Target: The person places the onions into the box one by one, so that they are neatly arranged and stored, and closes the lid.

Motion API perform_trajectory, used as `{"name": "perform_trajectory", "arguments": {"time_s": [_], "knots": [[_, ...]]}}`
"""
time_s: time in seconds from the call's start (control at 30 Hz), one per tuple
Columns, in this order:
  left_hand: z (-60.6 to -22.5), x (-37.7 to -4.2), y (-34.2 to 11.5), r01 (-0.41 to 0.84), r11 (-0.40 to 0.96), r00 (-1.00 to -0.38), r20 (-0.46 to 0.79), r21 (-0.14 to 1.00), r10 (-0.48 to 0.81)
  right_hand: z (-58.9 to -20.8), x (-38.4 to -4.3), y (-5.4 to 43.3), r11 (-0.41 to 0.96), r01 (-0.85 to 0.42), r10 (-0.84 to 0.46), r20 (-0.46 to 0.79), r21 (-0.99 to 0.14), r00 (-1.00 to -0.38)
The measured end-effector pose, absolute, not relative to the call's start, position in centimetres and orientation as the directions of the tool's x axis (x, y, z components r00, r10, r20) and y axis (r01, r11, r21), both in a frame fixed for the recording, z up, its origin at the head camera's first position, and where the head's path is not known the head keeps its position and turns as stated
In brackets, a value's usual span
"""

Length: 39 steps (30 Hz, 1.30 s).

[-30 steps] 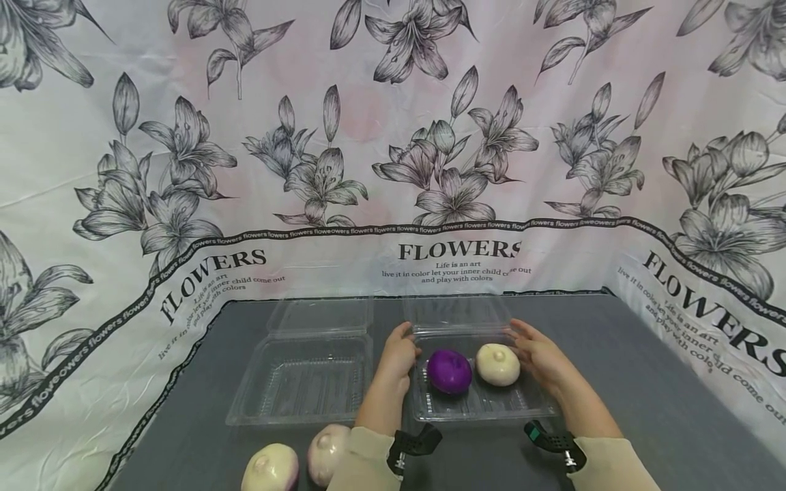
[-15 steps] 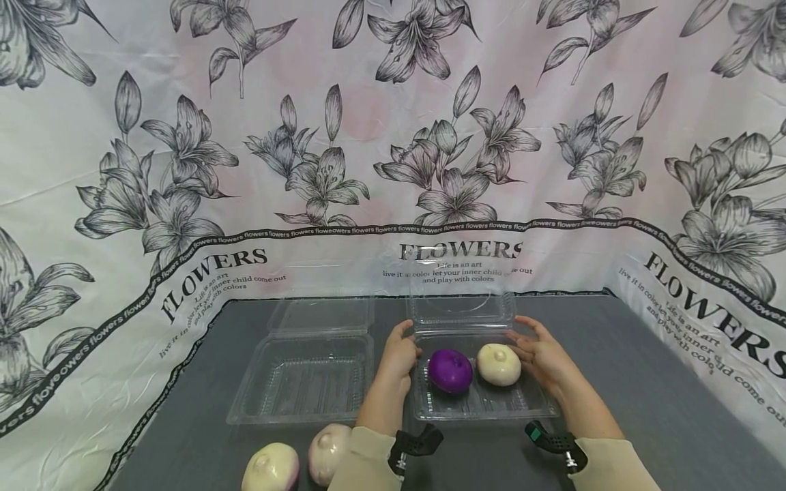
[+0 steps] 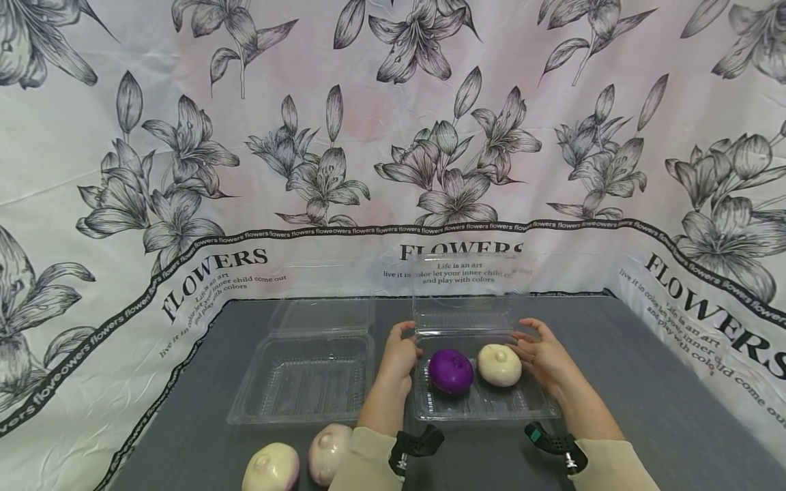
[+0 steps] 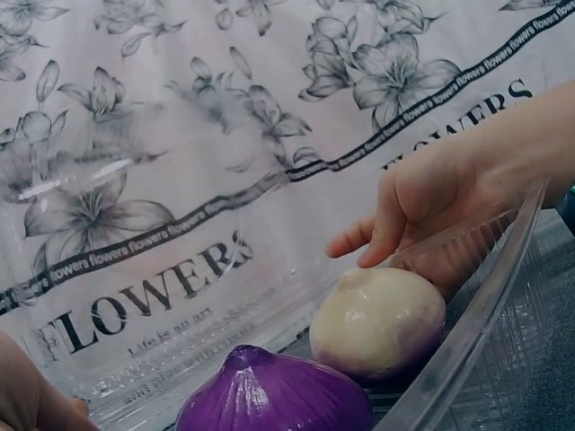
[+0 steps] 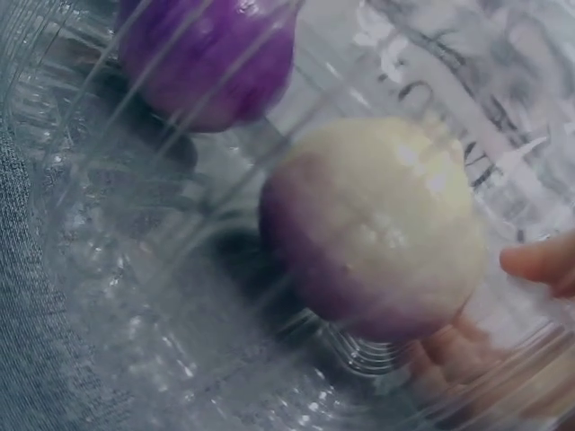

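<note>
A hinged clear plastic box [image 3: 485, 412] holds a purple onion [image 3: 451, 372] and a cream-white round vegetable [image 3: 499, 365], whose underside shows purple in both wrist views. Its transparent lid [image 3: 463, 317] stands raised at the back. My left hand [image 3: 399, 354] is at the rear left corner, fingertips right at the hinge edge, with most of its fingers hidden. At the opposite rear corner is my right hand [image 3: 543, 354], its finger and thumb extended along the box side. In the left wrist view that right hand [image 4: 431, 211] reaches in beyond the pale vegetable [image 4: 377, 323].
A second clear box [image 3: 301, 382] lies with its lid back, left of my left forearm. Two more pale round vegetables, one at the left [image 3: 271, 467] and one by my sleeve [image 3: 328, 453], sit near the front. A flower-printed cloth [image 3: 344, 262] rises behind the grey tabletop [image 3: 663, 382].
The right-hand box's lid has swung up from lying back behind the box to standing raised, and its angle shifts slightly in the last half second. Both hands stay nearly in place.
</note>
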State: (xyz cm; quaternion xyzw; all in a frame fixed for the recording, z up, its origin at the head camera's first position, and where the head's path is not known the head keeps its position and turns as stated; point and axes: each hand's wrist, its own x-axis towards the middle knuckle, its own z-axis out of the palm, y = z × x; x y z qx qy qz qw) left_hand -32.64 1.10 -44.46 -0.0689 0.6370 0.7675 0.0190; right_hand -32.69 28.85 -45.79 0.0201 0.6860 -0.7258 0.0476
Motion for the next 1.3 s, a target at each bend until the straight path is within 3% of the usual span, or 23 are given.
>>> {"name": "perform_trajectory", "arguments": {"time_s": [0.6, 0.93, 1.3], "knots": [[-44.78, -32.79, 0.99, -0.125, -0.208, -0.988, -0.14, 0.97, -0.061, -45.94, -32.81, 28.82, -0.026, 0.087, -0.019, -0.086, -0.996, -0.996], [-44.8, -32.77, 0.95, -0.125, -0.203, -0.988, -0.14, 0.971, -0.059, -45.27, -32.39, 29.66, -0.234, 0.066, 0.01, -0.07, -0.97, -0.997], [-44.84, -32.92, 1.59, -0.093, -0.235, -0.985, -0.125, 0.968, -0.123, -45.5, -32.69, 29.65, -0.052, 0.12, -0.021, -0.119, -0.991, -0.993]]}}
